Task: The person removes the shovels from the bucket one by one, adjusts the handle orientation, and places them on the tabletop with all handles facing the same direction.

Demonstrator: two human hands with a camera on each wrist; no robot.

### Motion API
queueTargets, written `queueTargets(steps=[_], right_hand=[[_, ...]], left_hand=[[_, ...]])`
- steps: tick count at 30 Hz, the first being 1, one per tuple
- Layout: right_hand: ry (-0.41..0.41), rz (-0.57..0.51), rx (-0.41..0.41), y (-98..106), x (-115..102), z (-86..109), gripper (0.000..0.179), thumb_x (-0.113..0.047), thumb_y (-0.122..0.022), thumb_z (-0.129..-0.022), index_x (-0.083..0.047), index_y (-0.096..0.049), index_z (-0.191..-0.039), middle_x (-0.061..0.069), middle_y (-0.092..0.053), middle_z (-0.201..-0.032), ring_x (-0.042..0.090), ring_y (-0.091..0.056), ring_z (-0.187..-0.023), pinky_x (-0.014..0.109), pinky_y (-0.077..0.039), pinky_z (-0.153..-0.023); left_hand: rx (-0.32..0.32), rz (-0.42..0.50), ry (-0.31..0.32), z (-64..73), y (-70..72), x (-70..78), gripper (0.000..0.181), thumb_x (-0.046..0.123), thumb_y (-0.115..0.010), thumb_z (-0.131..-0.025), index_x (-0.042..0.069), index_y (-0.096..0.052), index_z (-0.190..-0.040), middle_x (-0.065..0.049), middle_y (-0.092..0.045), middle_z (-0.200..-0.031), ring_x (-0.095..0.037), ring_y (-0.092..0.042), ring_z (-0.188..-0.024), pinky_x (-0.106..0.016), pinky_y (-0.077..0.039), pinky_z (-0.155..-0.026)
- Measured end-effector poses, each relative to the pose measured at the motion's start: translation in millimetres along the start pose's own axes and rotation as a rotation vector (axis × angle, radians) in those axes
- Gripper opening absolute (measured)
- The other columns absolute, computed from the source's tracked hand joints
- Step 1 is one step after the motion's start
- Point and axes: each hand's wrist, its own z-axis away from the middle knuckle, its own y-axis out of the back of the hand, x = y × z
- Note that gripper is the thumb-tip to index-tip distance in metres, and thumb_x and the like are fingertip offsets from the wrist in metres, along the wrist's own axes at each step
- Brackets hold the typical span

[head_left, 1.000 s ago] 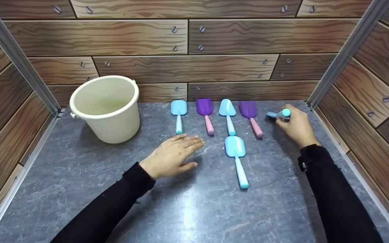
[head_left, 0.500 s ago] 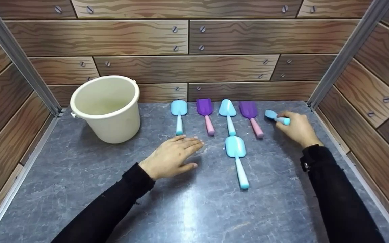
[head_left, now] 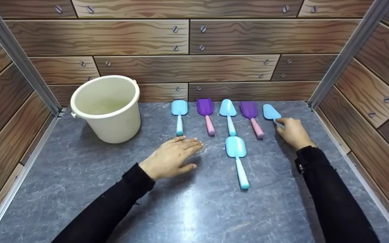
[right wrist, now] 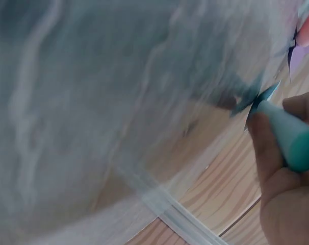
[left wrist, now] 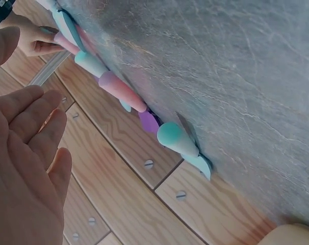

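Observation:
At the right end of a row of toy shovels, my right hand [head_left: 294,133] pinches the handle of a light blue shovel [head_left: 271,111]. Its turquoise-tipped handle [right wrist: 292,135] lies between thumb and fingers in the right wrist view. My left hand [head_left: 171,157] is palm down with fingers extended, low over the table and touching no shovel. Just beyond its fingertips is the handle of the leftmost blue shovel [head_left: 179,108]. Rightward follow a purple shovel with pink handle [head_left: 205,106], another blue shovel [head_left: 228,108] and a second purple shovel [head_left: 249,110].
One more blue shovel [head_left: 235,147] lies in front of the row, between the hands. A cream bucket [head_left: 120,128] stands at the back left of the grey marbled table [head_left: 187,216]. Wood-patterned walls [head_left: 231,37] with metal corner strips enclose the back and sides.
The right hand has turned and lowered the blue shovel; its handle, first pointing up at the camera, now lies under the hand, its blade flat at the row's end. The left hand stays put.

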Motion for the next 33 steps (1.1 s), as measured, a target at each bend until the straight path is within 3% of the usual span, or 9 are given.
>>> queueTargets(steps=[11, 16, 20, 26, 33], right_hand=[[-0.018, 0.041, -0.094, 1, 0, -1.5, 0.055, -0.011, -0.067, -0.112, 0.016, -0.058, -0.160, 0.046, -0.060, -0.157, 0.068, -0.059, -0.150, 0.078, -0.049, -0.131], [-0.034, 0.003, -0.084, 2, -2, -1.4, 0.060, -0.019, -0.064, -0.115, 0.016, -0.054, -0.164, 0.047, -0.057, -0.163, 0.067, -0.056, -0.155, 0.079, -0.045, -0.134], [0.004, -0.009, -0.055, 0, -9, -2.8, 0.061, -0.021, -0.064, -0.118, 0.015, -0.053, -0.165, 0.046, -0.050, -0.170, 0.068, -0.049, -0.160, 0.077, -0.038, -0.139], [0.053, -0.008, -0.044, -1, -26, -4.6, 0.064, -0.028, -0.063, -0.120, 0.012, -0.051, -0.169, 0.044, -0.040, -0.179, 0.066, -0.041, -0.167, 0.076, -0.031, -0.143], [0.118, -0.027, -0.047, -1, -54, -0.7, 0.065, -0.030, -0.061, -0.120, 0.008, -0.050, -0.172, 0.039, -0.040, -0.182, 0.062, -0.039, -0.171, 0.074, -0.029, -0.146]], left_hand=[[-0.035, 0.038, 0.006, 1.0, 3.9, -1.1, 0.072, 0.045, -0.072, -0.117, 0.007, -0.053, -0.175, -0.014, -0.060, -0.178, -0.031, -0.057, -0.169, -0.055, -0.041, -0.146], [-0.054, 0.056, 0.028, 0.7, 7.6, -4.6, 0.073, 0.045, -0.070, -0.118, 0.006, -0.051, -0.176, -0.015, -0.058, -0.180, -0.033, -0.055, -0.170, -0.057, -0.040, -0.146], [-0.035, 0.059, 0.051, -0.4, 11.7, -8.1, 0.072, 0.044, -0.071, -0.117, 0.005, -0.052, -0.175, -0.016, -0.059, -0.179, -0.034, -0.056, -0.169, -0.058, -0.044, -0.143], [-0.003, 0.061, 0.105, -0.6, 17.2, -15.0, 0.071, 0.043, -0.072, -0.117, 0.005, -0.053, -0.174, -0.016, -0.060, -0.178, -0.034, -0.058, -0.168, -0.057, -0.044, -0.144], [-0.005, 0.125, 0.203, -0.4, 25.8, -26.0, 0.074, 0.042, -0.071, -0.118, 0.004, -0.049, -0.177, -0.019, -0.055, -0.182, -0.037, -0.053, -0.171, -0.058, -0.039, -0.147]])
